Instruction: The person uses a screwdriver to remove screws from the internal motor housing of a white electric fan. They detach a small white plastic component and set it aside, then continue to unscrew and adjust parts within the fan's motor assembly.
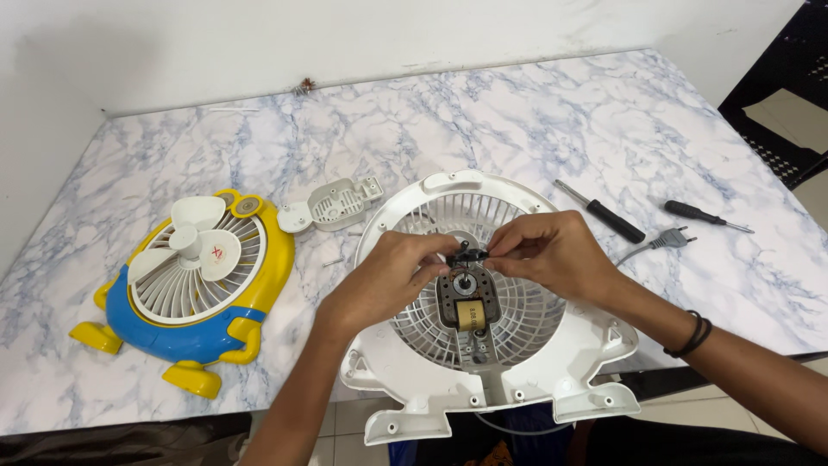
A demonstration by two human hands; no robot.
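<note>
small black part [470,254] mostly hidden by fingers [517,244]

fan front [194,276] left of rear housing [517,345], screwdrivers [604,213] right

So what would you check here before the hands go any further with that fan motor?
1. Left hand fingers on the small black part: ok.
2. Right hand pinching it too: ok.
3. Motor sitting in the white grille: ok.
4. Grille fully on the table: not ok, its near edge overhangs.
5. Screwdrivers in reach: ok.
6. Motor screws tight: cannot tell.
</note>
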